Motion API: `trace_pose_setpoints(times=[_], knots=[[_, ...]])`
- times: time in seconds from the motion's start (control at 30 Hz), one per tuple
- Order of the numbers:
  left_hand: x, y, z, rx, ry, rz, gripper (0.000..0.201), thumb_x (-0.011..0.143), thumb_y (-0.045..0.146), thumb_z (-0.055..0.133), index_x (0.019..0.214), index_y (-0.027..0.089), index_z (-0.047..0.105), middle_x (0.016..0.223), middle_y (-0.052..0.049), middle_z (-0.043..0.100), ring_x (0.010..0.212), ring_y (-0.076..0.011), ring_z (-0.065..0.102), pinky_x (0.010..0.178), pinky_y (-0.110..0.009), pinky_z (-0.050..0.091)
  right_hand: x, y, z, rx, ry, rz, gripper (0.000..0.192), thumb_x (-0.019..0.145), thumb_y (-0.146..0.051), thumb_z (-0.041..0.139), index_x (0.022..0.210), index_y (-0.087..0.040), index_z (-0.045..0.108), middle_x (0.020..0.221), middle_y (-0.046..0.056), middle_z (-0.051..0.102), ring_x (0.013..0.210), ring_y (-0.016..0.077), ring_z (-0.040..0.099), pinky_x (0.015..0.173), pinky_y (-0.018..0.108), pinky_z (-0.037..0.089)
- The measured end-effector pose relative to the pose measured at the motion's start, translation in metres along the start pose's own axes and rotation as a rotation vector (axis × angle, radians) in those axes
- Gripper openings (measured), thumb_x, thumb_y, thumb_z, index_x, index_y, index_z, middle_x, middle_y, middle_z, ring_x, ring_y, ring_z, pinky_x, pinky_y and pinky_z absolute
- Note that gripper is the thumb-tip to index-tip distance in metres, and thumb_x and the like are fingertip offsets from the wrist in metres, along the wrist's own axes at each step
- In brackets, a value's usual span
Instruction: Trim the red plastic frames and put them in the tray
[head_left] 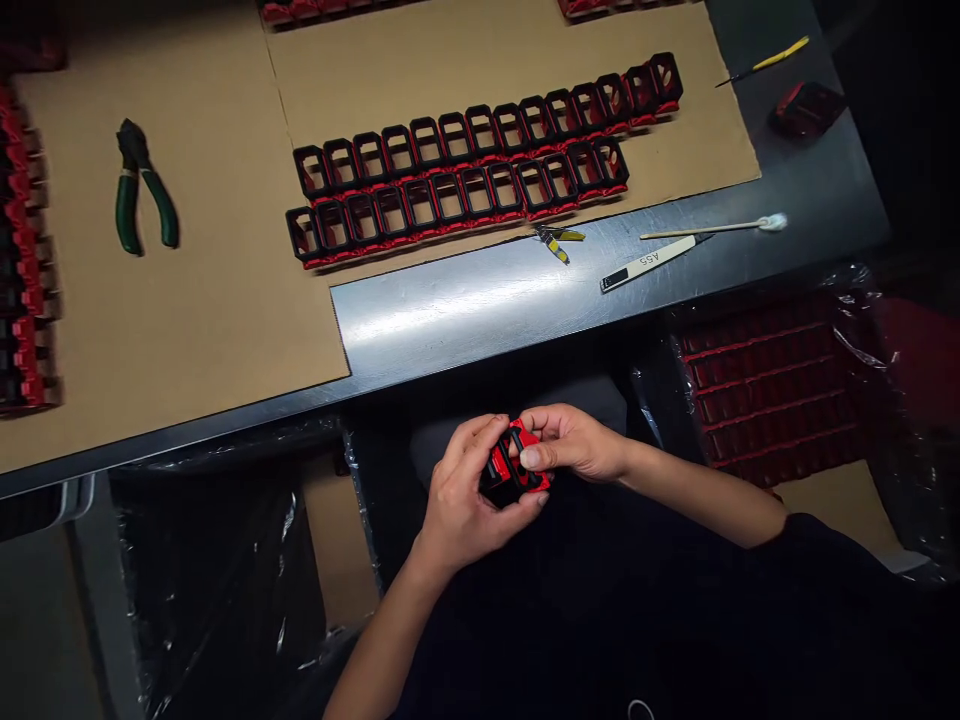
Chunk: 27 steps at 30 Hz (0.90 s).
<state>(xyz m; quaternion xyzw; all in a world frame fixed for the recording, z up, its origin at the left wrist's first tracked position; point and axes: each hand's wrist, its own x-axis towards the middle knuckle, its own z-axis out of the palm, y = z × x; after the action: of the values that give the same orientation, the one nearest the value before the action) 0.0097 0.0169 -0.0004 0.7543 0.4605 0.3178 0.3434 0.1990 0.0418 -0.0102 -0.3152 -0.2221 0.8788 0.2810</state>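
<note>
Close to my body, below the table edge, I hold a red and black plastic housing (504, 468) in both hands. My left hand (465, 490) wraps round its left side, thumb along the bottom and fingers over the top. My right hand (566, 445) grips the right end, with the thumb pressed on its face. Part of the housing is hidden by my fingers. On the table above, similar open black and red housings stand in two slanting rows, a back row (480, 130) and a front row (450, 197).
Brown cardboard (210, 320) covers much of the metal table (450, 310). On it lie green-handled pliers (142, 190). Near the edge are small yellow-handled cutters (556, 243), a white pen-like tool (649, 263) and a cotton-tipped stick (712, 230). Plastic-lined boxes stand below; the right one holds red parts (765, 395).
</note>
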Motion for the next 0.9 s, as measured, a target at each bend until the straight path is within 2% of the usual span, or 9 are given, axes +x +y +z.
trace_pose_setpoints(times=[0.17,0.27,0.37,0.47,0.63,0.9], knots=[[-0.006,-0.010,0.001,-0.207,0.064,-0.023,0.074,0.078,0.050,0.079,0.142,0.026,0.051,0.127,-0.013,0.065,0.115,-0.0294,0.066,0.097,-0.048,0.058,-0.003,-0.004,-0.001,-0.027,0.078,-0.031,0.047,0.078,-0.055,0.082,0.079,-0.014,0.061,0.061,-0.003,0.060,0.051,0.0064,0.051,0.050,0.018,0.041],[-0.011,-0.013,0.001,-0.461,0.108,-0.114,0.074,0.078,0.054,0.078,0.142,0.026,0.051,0.133,-0.014,0.064,0.124,-0.0314,0.062,0.105,-0.049,0.052,-0.006,-0.007,-0.002,-0.065,0.130,-0.012,0.046,0.079,-0.057,0.080,0.081,-0.013,0.064,0.060,-0.002,0.062,0.052,0.0074,0.055,0.053,0.019,0.044],[-0.018,-0.015,0.002,-0.732,0.177,-0.277,0.077,0.073,0.059,0.079,0.138,0.027,0.053,0.139,-0.015,0.061,0.127,-0.0337,0.061,0.104,-0.048,0.053,-0.008,-0.010,0.001,-0.141,0.078,0.022,0.045,0.080,-0.055,0.080,0.086,-0.013,0.066,0.068,0.002,0.069,0.058,0.0099,0.062,0.059,0.021,0.049],[-0.023,-0.015,0.005,-0.887,0.204,-0.373,0.080,0.067,0.058,0.084,0.135,0.030,0.053,0.141,-0.014,0.060,0.127,-0.0339,0.060,0.101,-0.046,0.054,-0.008,-0.012,0.008,-0.201,0.006,0.049,0.043,0.081,-0.052,0.080,0.090,-0.013,0.066,0.076,0.004,0.073,0.065,0.0120,0.066,0.065,0.024,0.052],[-0.026,-0.017,0.005,-0.922,0.189,-0.375,0.074,0.066,0.046,0.089,0.130,0.029,0.057,0.140,-0.012,0.062,0.126,-0.0287,0.062,0.100,-0.037,0.054,-0.005,-0.015,0.017,-0.216,-0.026,0.025,0.040,0.081,-0.049,0.081,0.089,-0.013,0.065,0.079,0.005,0.074,0.070,0.0125,0.068,0.069,0.026,0.055],[-0.027,-0.022,0.008,-0.874,0.175,-0.325,0.074,0.070,0.048,0.086,0.133,0.027,0.054,0.142,-0.015,0.061,0.126,-0.0282,0.063,0.102,-0.038,0.053,-0.001,-0.008,0.017,-0.213,0.004,0.054,0.044,0.075,-0.051,0.085,0.084,-0.013,0.064,0.077,0.004,0.073,0.066,0.0118,0.067,0.067,0.025,0.054]])
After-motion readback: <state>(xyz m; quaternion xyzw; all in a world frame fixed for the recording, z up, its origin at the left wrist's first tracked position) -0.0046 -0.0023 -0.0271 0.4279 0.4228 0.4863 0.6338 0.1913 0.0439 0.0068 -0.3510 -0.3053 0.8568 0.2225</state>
